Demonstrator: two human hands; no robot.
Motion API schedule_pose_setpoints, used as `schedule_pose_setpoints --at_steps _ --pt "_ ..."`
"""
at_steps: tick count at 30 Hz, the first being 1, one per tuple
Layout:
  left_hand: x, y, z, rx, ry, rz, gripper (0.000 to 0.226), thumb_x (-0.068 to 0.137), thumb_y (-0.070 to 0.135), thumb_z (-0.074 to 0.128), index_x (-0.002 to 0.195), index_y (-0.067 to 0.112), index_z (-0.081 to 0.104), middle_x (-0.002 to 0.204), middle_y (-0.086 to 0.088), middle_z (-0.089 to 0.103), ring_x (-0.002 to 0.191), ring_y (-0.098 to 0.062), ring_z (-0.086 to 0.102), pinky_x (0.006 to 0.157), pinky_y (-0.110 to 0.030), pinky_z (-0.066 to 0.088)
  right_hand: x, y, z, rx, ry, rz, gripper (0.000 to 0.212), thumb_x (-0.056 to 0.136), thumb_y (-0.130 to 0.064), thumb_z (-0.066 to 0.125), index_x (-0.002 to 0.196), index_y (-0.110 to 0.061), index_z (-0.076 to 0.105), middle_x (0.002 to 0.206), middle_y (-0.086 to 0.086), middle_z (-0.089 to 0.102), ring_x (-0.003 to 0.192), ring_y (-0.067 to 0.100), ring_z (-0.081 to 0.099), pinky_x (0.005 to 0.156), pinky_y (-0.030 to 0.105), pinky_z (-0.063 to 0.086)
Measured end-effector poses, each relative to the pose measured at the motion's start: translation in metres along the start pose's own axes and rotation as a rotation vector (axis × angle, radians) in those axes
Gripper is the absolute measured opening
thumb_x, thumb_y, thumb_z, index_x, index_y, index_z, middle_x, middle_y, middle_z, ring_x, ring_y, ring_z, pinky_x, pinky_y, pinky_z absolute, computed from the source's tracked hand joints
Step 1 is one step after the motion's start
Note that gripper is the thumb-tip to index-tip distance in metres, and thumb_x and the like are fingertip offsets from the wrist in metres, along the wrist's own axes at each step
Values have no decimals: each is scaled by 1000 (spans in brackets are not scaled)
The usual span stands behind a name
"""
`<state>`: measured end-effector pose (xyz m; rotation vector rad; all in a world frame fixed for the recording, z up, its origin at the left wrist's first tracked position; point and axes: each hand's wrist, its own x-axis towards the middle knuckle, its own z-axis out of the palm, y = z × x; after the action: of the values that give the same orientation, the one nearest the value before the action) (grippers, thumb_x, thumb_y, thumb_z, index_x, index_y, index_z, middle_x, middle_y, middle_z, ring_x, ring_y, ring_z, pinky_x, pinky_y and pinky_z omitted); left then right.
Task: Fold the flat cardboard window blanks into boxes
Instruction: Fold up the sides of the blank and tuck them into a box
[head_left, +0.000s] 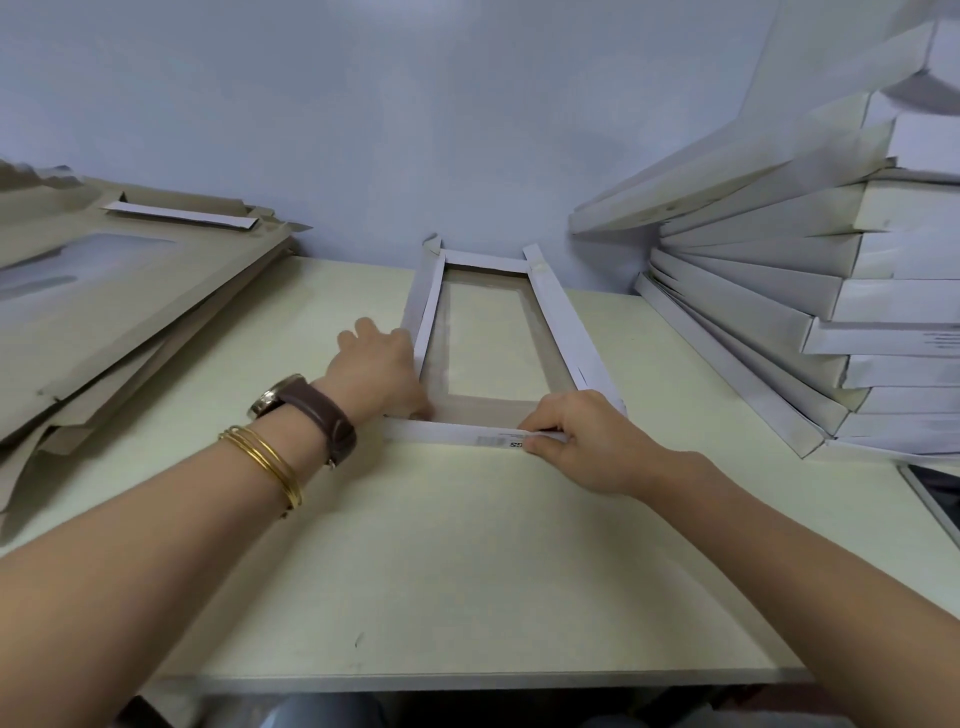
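At lower centre of the frame, the right hand (582, 441) pinches the right end of the near end flap (452, 432). Leftward along that flap, the left hand (382, 369) lies against the left wall (428, 306); whether it grips is unclear. The half-formed box (563, 327) stretches lengthwise away from both hands toward upper centre, resting on the table (467, 571), so the right-hand corner looks nearest for tucking.

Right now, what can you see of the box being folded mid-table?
The box is a shallow cardboard tray, white outside, brown inside, with a clear window in its base. It lies on the table, walls folded up. The left hand presses its left wall; the right hand pinches the near wall.
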<state>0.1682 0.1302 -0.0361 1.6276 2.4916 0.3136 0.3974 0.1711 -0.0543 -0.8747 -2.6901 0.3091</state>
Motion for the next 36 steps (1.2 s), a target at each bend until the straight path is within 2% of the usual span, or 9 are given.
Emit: schedule_pose_setpoints --at_steps 4,10,15,21,24,27,31,34,36 --pt "9 -10 1 -127 -109 10 36 73 23 77 85 16 44 92 -2 50 82 -24 51 54 -28 37 0 -1 -1 -5 2 1 20 92 -12 57 87 6 65 82 21 62 80 31 55 73 39 43" --pt "12 -4 -1 -199 -156 -32 20 75 10 69 78 12 50 84 -7 57 62 -21 57 50 -23 45 -1 -1 -1 -1 -5 7 21 92 -12 56 86 8 63 83 24 61 80 34 55 73 42 44" --pt "7 -1 -6 -189 -185 -25 6 74 5 59 79 7 55 74 -8 59 50 -17 57 39 -18 40 0 0 -1 3 -10 19 23 92 -13 57 88 9 62 86 25 60 82 36 54 75 43 44" --pt "2 -4 -17 -305 -200 -27 24 77 -6 47 93 -2 63 88 -17 65 58 -27 65 52 -27 57 0 1 0 5 -13 19 22 92 -14 57 87 7 63 84 24 61 81 34 55 73 42 45" --pt "-2 -4 -20 -329 -220 -25 25 75 -10 49 93 -5 67 83 -17 64 62 -29 64 62 -30 58 0 2 0 14 -14 27 23 92 -15 57 88 7 63 85 24 61 81 35 55 72 41 45" --pt "-6 -2 -21 -316 -254 -31 21 72 -10 57 91 -7 66 79 -15 61 61 -27 62 59 -28 55 0 2 0 15 -12 25 23 92 -15 57 88 7 63 84 24 60 79 34 54 69 40 44" --pt "-7 -2 -20 -290 -275 -8 14 75 3 71 88 -2 66 79 -14 63 63 -26 62 67 -31 57 0 3 1 21 -10 21 23 93 -16 58 88 6 63 84 21 61 79 31 54 71 39 43" --pt "-10 -2 -17 -234 -324 27 6 78 10 66 78 6 63 75 -12 59 63 -26 57 67 -30 52 -1 4 0 27 -14 29 23 93 -18 57 89 4 64 83 19 61 79 28 53 70 37 42" --pt "-9 -4 -16 -234 -349 46 22 81 23 69 71 7 59 72 -10 56 63 -25 55 65 -27 47 -1 4 0 32 -18 36 23 93 -19 58 89 2 65 82 17 61 79 27 53 71 36 41"
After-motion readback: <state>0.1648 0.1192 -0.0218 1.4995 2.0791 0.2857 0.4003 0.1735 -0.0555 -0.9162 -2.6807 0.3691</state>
